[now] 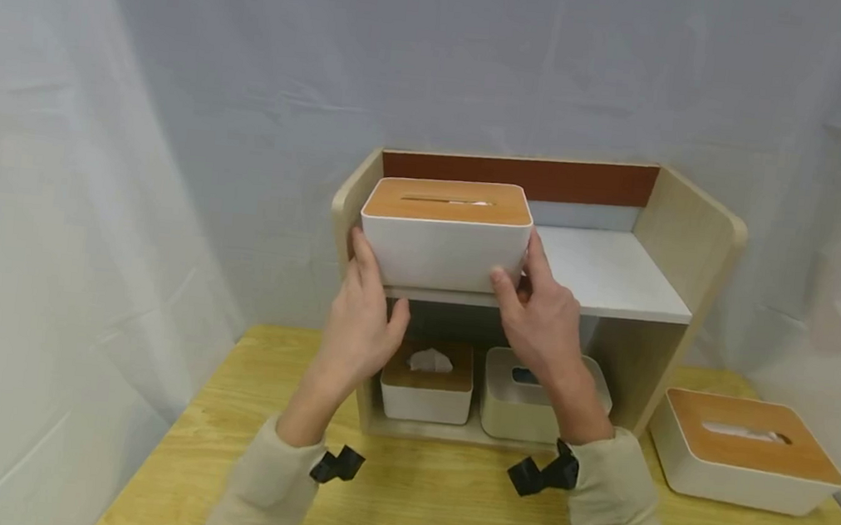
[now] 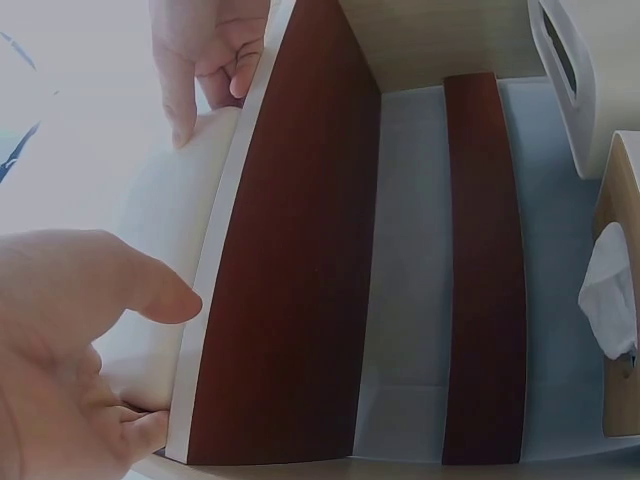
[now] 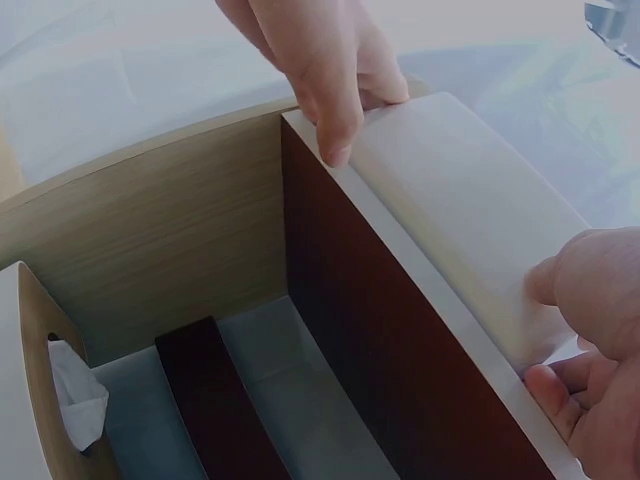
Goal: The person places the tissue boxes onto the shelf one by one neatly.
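A white tissue box (image 1: 444,252) with a wooden slotted lid stands upright at the front left of the upper shelf board (image 1: 614,275). My left hand (image 1: 359,320) lays its fingers along the box's left end, while its thumb stands off the box near the board's edge. At the other end my right hand (image 1: 546,319) grips the lower corner, thumb on the front face and fingers around the side. In the left wrist view, the fingertips of the left hand (image 2: 70,340) bend in beside the box's bottom edge. What lies behind the box is hidden.
Below, a wood-topped tissue box (image 1: 425,405) with a tissue poking out and a beige tissue box (image 1: 519,417) share the lower compartment. Another wood-lidded box (image 1: 754,483) sits on the yellow table (image 1: 414,504) to the right. Side panels (image 1: 694,228) bound the shelf.
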`<state>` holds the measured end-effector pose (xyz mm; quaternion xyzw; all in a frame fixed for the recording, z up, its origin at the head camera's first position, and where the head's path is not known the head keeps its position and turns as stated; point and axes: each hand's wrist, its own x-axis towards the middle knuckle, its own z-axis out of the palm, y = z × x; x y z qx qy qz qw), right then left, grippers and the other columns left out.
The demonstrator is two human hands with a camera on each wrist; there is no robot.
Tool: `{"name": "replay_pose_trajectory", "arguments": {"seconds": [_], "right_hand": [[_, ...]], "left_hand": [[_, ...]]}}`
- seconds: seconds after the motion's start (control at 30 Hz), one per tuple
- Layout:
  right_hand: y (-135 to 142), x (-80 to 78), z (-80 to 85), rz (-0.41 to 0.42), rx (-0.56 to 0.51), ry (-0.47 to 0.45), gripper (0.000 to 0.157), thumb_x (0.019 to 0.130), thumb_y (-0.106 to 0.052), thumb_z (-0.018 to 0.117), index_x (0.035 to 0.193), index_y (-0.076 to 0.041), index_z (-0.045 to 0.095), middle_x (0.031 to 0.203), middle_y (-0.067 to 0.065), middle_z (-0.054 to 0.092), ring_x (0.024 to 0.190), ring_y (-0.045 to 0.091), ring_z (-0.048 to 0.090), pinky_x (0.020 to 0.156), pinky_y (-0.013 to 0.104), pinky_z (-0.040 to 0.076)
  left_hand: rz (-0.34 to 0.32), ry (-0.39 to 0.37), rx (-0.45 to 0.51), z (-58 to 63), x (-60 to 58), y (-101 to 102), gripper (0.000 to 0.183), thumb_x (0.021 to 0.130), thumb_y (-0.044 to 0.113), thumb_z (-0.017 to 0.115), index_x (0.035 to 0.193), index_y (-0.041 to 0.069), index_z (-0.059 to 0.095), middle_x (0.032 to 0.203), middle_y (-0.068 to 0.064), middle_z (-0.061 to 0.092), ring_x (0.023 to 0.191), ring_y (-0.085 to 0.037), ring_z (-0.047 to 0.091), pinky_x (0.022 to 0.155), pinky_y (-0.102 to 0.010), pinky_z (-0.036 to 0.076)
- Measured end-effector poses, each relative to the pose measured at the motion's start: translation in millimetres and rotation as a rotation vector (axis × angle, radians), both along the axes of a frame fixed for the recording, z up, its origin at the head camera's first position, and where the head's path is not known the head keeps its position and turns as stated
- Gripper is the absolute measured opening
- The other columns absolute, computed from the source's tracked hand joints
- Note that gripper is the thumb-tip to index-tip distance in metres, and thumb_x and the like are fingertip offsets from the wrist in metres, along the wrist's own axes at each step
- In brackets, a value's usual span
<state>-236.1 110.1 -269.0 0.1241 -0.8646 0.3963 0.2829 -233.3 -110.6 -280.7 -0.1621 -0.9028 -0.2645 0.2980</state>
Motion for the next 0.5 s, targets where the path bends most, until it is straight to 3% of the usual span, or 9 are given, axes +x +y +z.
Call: {"name": "replay_pose_trajectory", "arguments": {"seconds": [0.1, 0.33, 0.5], "right_hand": [[0.8, 1.4, -0.8, -0.004, -0.006, -0.006, 0.072, 0.102, -0.033, 0.056, 0.16, -0.015, 0.018, 0.14, 0.018, 0.057, 0.092, 0.027, 0.062, 0.075, 0.041, 0.051], [4.5, 0.8, 0.6, -0.014, -0.014, 0.041, 0.069, 0.101, -0.031, 0.059, 0.158, -0.013, 0.025, 0.131, 0.018, 0.063, 0.089, 0.027, 0.066, 0.071, 0.04, 0.053], [6.4, -2.0, 3.9, -0.027, -0.035, 0.034, 0.068, 0.1, -0.03, 0.06, 0.158, -0.014, 0.028, 0.134, 0.019, 0.06, 0.108, 0.031, 0.068, 0.088, 0.048, 0.056]], "left_hand": [[0.016, 0.008, -0.012, -1.0, 0.9, 1.6, 0.093, 0.095, 0.014, 0.06, 0.153, -0.009, -0.009, 0.153, -0.034, 0.025, 0.123, -0.048, 0.048, 0.098, -0.056, 0.046], [0.063, 0.044, -0.028, 1.0, 0.6, 5.9, 0.088, 0.094, 0.014, 0.062, 0.154, -0.012, 0.003, 0.133, -0.034, 0.047, 0.103, -0.046, 0.059, 0.084, -0.054, 0.053], [0.108, 0.057, -0.052, 4.7, -0.6, 10.1, 0.086, 0.092, 0.014, 0.064, 0.152, -0.014, 0.009, 0.126, -0.032, 0.053, 0.095, -0.044, 0.062, 0.074, -0.052, 0.055]]}}
